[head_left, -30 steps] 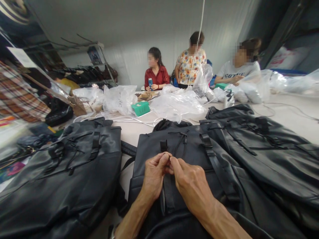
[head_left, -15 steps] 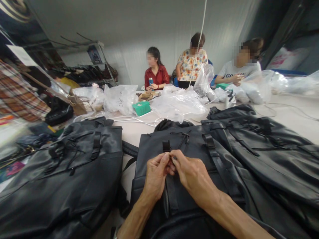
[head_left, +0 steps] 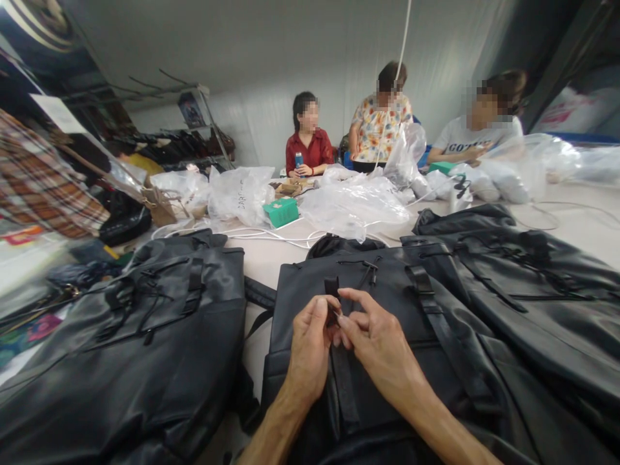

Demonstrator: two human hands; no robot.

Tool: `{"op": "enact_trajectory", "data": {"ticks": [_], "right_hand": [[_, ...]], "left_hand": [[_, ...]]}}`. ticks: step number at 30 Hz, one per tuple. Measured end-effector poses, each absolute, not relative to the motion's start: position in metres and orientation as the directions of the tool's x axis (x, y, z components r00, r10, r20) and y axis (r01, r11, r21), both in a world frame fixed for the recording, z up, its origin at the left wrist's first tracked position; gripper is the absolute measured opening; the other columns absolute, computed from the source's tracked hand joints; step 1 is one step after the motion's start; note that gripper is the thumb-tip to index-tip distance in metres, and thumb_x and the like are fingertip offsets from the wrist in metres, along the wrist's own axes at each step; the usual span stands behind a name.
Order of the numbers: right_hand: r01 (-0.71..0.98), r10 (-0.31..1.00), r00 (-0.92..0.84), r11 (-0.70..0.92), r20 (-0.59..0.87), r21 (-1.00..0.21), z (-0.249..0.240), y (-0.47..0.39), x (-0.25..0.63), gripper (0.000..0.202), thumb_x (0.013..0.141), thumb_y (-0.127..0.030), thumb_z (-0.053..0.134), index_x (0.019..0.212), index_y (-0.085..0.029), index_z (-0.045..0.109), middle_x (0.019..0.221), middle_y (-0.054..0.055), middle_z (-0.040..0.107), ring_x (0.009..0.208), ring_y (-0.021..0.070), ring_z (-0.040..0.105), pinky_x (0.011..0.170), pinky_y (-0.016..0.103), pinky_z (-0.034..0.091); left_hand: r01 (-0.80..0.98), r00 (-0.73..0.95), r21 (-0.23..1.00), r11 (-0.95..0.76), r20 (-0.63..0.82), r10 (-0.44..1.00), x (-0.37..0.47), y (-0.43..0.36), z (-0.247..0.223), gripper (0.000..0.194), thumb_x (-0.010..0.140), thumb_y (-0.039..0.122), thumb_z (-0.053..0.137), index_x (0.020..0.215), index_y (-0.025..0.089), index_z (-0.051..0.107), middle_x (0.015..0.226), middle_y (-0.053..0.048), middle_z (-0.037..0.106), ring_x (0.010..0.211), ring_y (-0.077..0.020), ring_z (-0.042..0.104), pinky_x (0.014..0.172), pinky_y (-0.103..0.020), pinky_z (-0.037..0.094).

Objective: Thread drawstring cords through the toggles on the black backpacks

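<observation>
A black backpack (head_left: 300,310) lies on the table before me, with a drawstring cord (head_left: 372,272) at its upper part. My left hand (head_left: 312,336) is closed, thumb and fingers pinching the left webbing strap (head_left: 345,387) of this backpack just under its upper loop (head_left: 332,284). My right hand (head_left: 375,332) meets it at the fingertips. Its index finger is lifted and bent, while the thumb presses toward the other fingers on some small dark piece, mostly hidden. To the right, a second strap with a buckle (head_left: 426,290) runs down the same backpack, untouched.
Another black backpack (head_left: 159,368) lies at left, and one more (head_left: 542,297) at right. Behind them are white cables (head_left: 271,237), a green box (head_left: 281,212) and clear plastic bags (head_left: 356,203). Several people sit or stand across the table; a plaid sleeve (head_left: 43,181) shows at left.
My right index finger has lifted off the pinch, and the right hand has opened slightly. Both hands stay at the same strap. The whole view has shifted a little.
</observation>
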State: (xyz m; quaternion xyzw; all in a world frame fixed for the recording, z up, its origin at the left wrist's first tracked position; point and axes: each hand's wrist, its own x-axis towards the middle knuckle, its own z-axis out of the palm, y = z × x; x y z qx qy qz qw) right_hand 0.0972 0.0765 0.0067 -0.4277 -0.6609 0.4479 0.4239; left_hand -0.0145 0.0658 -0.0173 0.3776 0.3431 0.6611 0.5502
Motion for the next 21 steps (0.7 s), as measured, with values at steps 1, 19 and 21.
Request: {"op": "enact_trajectory", "data": {"ticks": [1, 19, 21], "right_hand": [[0.216, 0.949, -0.255, 0.241, 0.184, -0.946, 0.006, 0.076, 0.096, 0.035, 0.086, -0.027, 0.050, 0.119, -0.019, 0.050, 0.056, -0.005, 0.056, 0.053, 0.0108, 0.052, 0.052, 0.021, 0.039], [-0.201, 0.943, -0.327, -0.137, -0.066, -0.970, 0.005, 0.074, 0.098, 0.046, 0.078, -0.034, 0.056, 0.118, -0.013, 0.046, 0.053, -0.008, 0.044, 0.038, 0.0043, 0.024, 0.038, 0.017, 0.019], [0.166, 0.959, -0.234, 0.201, 0.159, -0.965, 0.001, 0.074, 0.099, 0.040, 0.084, -0.027, 0.048, 0.122, -0.014, 0.048, 0.055, -0.004, 0.051, 0.043, 0.0096, 0.041, 0.045, 0.021, 0.031]], "left_hand": [[-0.494, -0.118, 0.856, -0.155, 0.111, 0.987, -0.014, 0.066, -0.016, 0.026, 0.092, 0.038, 0.051, 0.085, 0.014, 0.059, 0.066, 0.001, 0.050, 0.053, -0.0060, 0.048, 0.048, -0.016, 0.036], [-0.392, -0.178, 0.910, -0.134, 0.068, 0.982, -0.011, 0.068, -0.028, 0.034, 0.084, 0.045, 0.062, 0.089, 0.012, 0.064, 0.065, 0.000, 0.053, 0.054, -0.0072, 0.048, 0.049, -0.017, 0.036], [-0.319, -0.206, 0.935, -0.153, 0.090, 0.974, -0.013, 0.067, -0.028, 0.033, 0.084, 0.045, 0.060, 0.088, 0.012, 0.063, 0.062, 0.001, 0.050, 0.052, -0.0061, 0.044, 0.048, -0.016, 0.033]]}}
